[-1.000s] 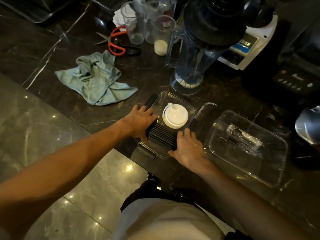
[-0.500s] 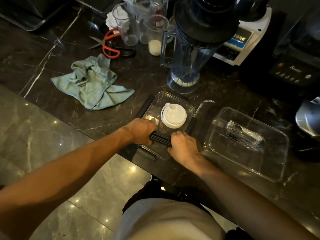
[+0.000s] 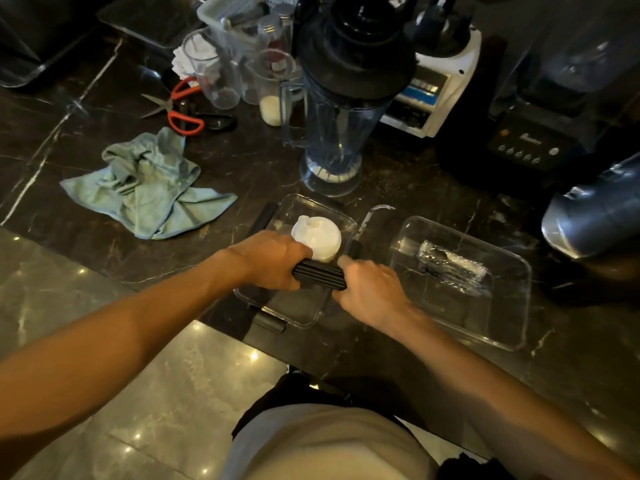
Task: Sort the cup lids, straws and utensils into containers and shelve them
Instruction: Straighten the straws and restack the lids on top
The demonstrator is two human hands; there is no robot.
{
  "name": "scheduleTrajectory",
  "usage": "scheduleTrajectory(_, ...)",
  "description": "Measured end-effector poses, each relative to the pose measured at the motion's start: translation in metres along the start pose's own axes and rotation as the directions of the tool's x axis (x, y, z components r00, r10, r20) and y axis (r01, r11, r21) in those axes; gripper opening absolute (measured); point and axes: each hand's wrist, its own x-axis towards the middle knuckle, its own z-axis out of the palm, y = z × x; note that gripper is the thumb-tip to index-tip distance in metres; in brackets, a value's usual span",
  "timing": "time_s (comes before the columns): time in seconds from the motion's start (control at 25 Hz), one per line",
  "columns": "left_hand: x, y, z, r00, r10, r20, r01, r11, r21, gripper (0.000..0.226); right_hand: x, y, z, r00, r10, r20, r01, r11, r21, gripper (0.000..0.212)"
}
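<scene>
A bundle of black straws (image 3: 319,276) is held crosswise above a clear lidded container (image 3: 298,313) at the counter's front edge. My left hand (image 3: 273,259) grips the bundle's left end and my right hand (image 3: 370,289) grips its right end. A stack of white cup lids (image 3: 317,237) sits in the far half of that container, just behind the straws. To the right, a second clear container (image 3: 509,327) holds wrapped utensils (image 3: 453,266).
A crumpled teal cloth (image 3: 145,185) lies to the left. Behind the containers stand a blender jar (image 3: 341,109), red-handled scissors (image 3: 176,109), clear measuring cups (image 3: 214,71), a white scale (image 3: 429,95), a black blender base (image 3: 526,147) and a metal jug (image 3: 595,216).
Both hands gathered the flat row of straws into a tight bundle and lifted it toward the cup lids. The camera view shifted slightly.
</scene>
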Motion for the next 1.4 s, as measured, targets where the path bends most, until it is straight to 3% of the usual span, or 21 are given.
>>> scheduleTrajectory(0.16,0.035,0.056,-0.050,0.994,0.099,-0.056,-0.102,0.993,-0.057,0.022,-0.029,0.057,-0.049,0.991,0.112,-0.076,-0.109,0.993,0.050,0.018)
scheduleTrajectory(0.32,0.101,0.131,-0.061,0.984,0.171,-0.051,-0.170,0.985,0.027,0.041,-0.057,0.134,-0.076,0.966,0.252,-0.049,-0.250,0.967,0.052,0.021)
scheduleTrajectory(0.48,0.158,0.181,-0.049,0.969,0.248,-0.010,-0.247,0.968,0.044,0.041,-0.079,0.191,-0.070,0.935,0.350,-0.047,-0.350,0.937,0.019,0.022)
scheduleTrajectory(0.6,0.176,0.187,-0.028,0.968,0.245,0.054,-0.245,0.970,0.001,0.040,-0.077,0.204,-0.059,0.948,0.318,-0.008,-0.318,0.945,-0.076,0.036)
scheduleTrajectory(0.72,0.190,0.181,-0.007,0.957,0.246,0.153,-0.247,0.969,-0.011,0.034,-0.069,0.211,-0.043,0.959,0.274,0.069,-0.265,0.957,-0.120,0.029)
scheduleTrajectory(1.0,0.195,0.168,0.026,0.903,0.214,0.373,-0.175,0.975,-0.136,0.038,-0.054,0.222,-0.003,0.939,0.202,0.278,-0.199,0.979,-0.040,0.025)
scheduleTrajectory(1.16,0.192,0.170,0.030,0.917,0.206,0.341,-0.157,0.974,-0.166,0.041,-0.052,0.228,0.005,0.929,0.206,0.306,-0.211,0.977,-0.018,0.023)
scheduleTrajectory(1.24,0.190,0.171,0.026,0.931,0.223,0.289,-0.208,0.975,-0.084,0.044,-0.053,0.230,0.002,0.917,0.217,0.335,-0.229,0.973,-0.004,0.022)
scheduleTrajectory(1.4,0.187,0.166,0.018,0.927,0.213,0.309,-0.183,0.975,-0.123,0.048,-0.055,0.231,-0.013,0.891,0.222,0.396,-0.246,0.969,0.010,0.028)
